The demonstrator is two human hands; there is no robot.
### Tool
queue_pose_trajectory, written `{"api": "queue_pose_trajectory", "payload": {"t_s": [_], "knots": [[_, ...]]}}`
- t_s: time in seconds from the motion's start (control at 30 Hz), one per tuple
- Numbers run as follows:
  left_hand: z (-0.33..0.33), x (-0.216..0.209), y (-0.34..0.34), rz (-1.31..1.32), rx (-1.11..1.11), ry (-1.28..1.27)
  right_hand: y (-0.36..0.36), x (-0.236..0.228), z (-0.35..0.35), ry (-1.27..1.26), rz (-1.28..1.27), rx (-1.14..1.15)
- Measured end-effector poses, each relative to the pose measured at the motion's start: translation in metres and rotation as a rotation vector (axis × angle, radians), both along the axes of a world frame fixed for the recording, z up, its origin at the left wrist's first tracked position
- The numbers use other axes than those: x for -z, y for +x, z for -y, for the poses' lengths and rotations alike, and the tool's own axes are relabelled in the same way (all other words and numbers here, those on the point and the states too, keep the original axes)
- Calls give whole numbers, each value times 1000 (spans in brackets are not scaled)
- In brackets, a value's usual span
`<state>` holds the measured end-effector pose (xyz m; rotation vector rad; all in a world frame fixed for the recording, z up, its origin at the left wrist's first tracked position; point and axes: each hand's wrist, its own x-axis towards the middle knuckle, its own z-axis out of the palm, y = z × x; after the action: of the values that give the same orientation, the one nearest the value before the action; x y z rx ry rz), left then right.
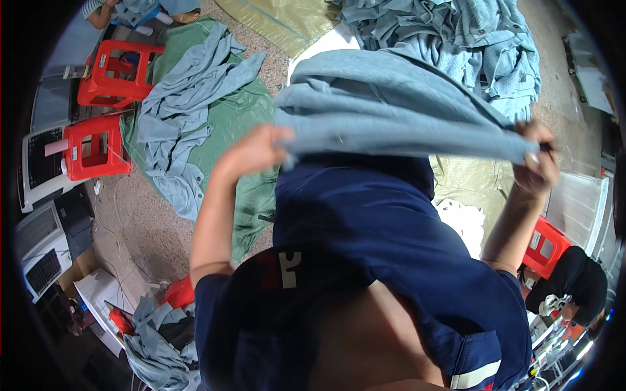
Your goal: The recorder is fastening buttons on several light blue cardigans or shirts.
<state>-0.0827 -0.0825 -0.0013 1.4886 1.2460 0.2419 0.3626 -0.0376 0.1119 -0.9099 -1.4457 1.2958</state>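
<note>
A light blue knit garment [391, 107] is stretched across in front of my body, folded in loose layers and blurred along its near edge. My right hand [536, 159] grips its right end, fingers curled round the cloth. At the opposite end my left hand [264, 146] is closed on the near-left corner, its fingertips smeared by motion. Behind the garment lies a large heap of similar blue knit garments [450, 39], some with dark buttons.
More blue garments [173, 130] lie on a green sheet [241, 117] at left. Red stools [117, 72] stand beyond it. Another blue pile [156, 345] sits at lower left. A person in black [574, 280] bends at far right; another person [98, 13] handles blue cloth at upper left.
</note>
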Motion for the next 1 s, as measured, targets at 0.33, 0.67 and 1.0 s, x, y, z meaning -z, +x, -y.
{"api": "queue_pose_trajectory", "payload": {"t_s": [0.33, 0.67, 1.0], "knots": [[-192, 23, 59, -168, -34, 667, -1, -29, 44, 280, -69, -798], [-234, 45, 218, -112, 666, 334, 34, -49, 104, 382, -47, -557], [-320, -91, 48, 122, -459, 1295, 106, -46, 96, 538, 353, 413]]}}
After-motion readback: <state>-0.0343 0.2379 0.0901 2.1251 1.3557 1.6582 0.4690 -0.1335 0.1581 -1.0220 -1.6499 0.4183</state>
